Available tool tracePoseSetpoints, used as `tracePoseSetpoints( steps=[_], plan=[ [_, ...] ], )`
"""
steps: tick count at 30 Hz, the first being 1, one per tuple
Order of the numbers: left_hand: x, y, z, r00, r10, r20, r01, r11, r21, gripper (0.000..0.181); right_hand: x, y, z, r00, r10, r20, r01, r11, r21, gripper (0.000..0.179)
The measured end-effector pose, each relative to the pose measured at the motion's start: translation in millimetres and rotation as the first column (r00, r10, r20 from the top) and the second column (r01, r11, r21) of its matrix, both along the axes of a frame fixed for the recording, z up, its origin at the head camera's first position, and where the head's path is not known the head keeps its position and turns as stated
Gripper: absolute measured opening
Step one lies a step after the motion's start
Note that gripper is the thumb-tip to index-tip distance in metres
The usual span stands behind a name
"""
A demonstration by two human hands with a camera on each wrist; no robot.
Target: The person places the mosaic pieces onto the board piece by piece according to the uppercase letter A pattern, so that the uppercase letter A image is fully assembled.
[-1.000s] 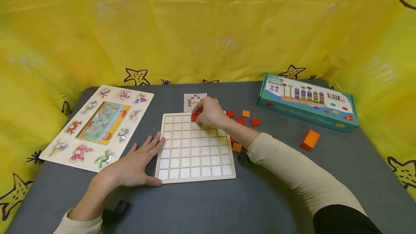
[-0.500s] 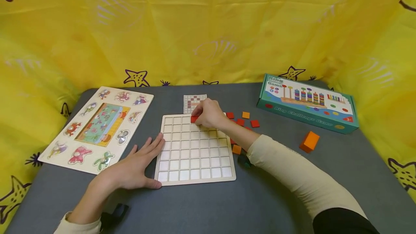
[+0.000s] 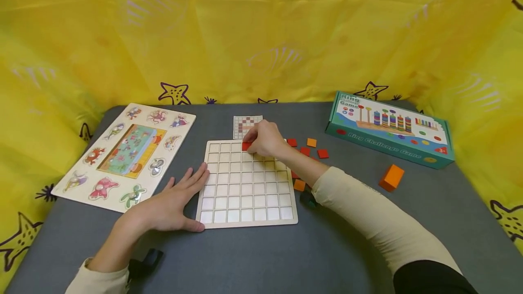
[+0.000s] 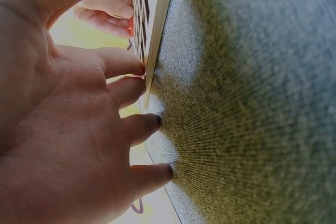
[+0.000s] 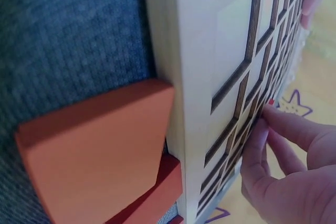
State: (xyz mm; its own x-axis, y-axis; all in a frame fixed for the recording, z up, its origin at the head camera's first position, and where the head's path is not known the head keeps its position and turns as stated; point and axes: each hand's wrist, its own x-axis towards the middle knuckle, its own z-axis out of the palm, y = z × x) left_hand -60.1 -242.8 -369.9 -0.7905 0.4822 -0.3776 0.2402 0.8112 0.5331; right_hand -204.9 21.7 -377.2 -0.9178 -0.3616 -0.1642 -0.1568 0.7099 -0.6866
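Observation:
A wooden grid board (image 3: 253, 225) with square cells lies flat in the middle of the table. My left hand (image 3: 171, 205) rests along its left edge, fingers spread, thumb at the near left corner; the left wrist view has its fingertips (image 4: 142, 69) at the board's side and on the cloth. Over the far row, my right hand (image 3: 267, 139) pinches a small red square tile (image 3: 246, 146) between thumb and fingers, at a cell of that row. The right wrist view shows these fingertips close against the grid. The other cells in sight hold no coloured tile.
Behind the board lies a small printed pattern card (image 3: 240, 127), partly covered by my right hand. Loose red tiles (image 3: 323, 154) and orange tiles (image 3: 312, 142) lie right of it. An orange block (image 3: 392, 178), a green game box (image 3: 392, 133) and an animal puzzle board (image 3: 91, 180) stand farther out.
The whole head view shifts slightly. Both hands stay in place relative to the board, the right one still pinching the red tile at the far row.

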Motion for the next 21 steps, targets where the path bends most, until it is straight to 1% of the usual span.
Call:
tracePoseSetpoints(
  steps=[8,13,17,21],
  plan=[
    [-1.6,-0.3,2.1,1.000,0.003,-0.004,-0.003,1.000,0.002,0.126,-3.0,-0.7,3.6,1.000,0.012,-0.015,-0.012,1.000,0.023,0.022],
    [-0.4,-1.4,1.5,1.000,0.006,-0.010,-0.006,1.000,0.011,0.125,-2.7,-0.4,3.1,1.000,0.008,-0.013,-0.008,1.000,0.016,0.022],
    [1.2,-2.1,0.5,1.000,0.003,-0.008,-0.003,1.000,0.017,0.123,-0.6,2.0,4.8,1.000,0.003,0.014,-0.003,1.000,-0.007,0.023],
    [0.8,-1.7,0.5,1.000,0.003,-0.011,-0.003,1.000,0.018,0.123,1.2,9.6,9.4,1.000,0.004,0.016,-0.003,0.999,-0.042,0.023]
  ],
)
